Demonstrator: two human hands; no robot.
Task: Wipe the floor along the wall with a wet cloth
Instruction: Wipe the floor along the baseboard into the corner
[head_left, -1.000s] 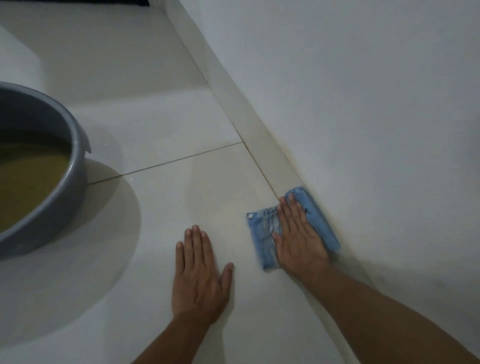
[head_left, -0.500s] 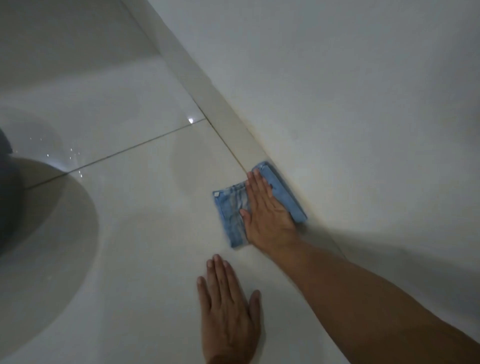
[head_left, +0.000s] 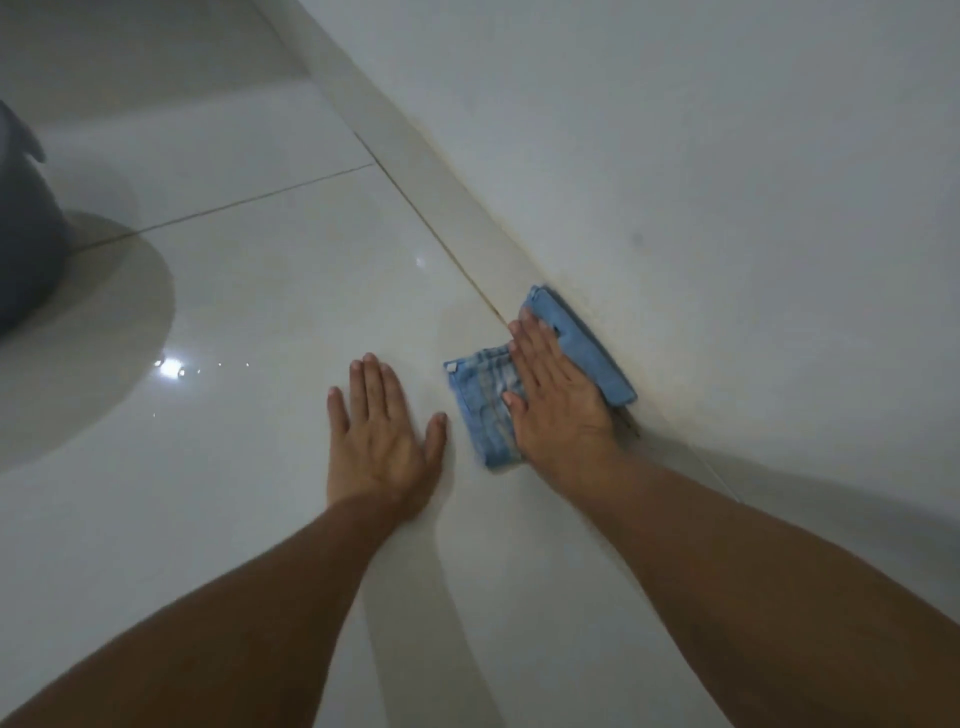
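Observation:
A folded blue cloth lies on the white tiled floor, its far edge pressed into the corner where the floor meets the white wall. My right hand lies flat on the cloth with fingers together, pressing it down; the cloth's middle is hidden under the palm. My left hand rests flat on the bare tile just left of the cloth, fingers spread, holding nothing.
A grey basin stands at the left edge, mostly out of frame, casting a round shadow on the tiles. A narrow tile strip runs along the base of the wall. Dirt marks show along the wall's foot near the cloth.
My left hand has moved forward and now lies beside the cloth. My right hand stays pressed on the cloth at the wall. The view has shifted, bringing the basin's edge back in.

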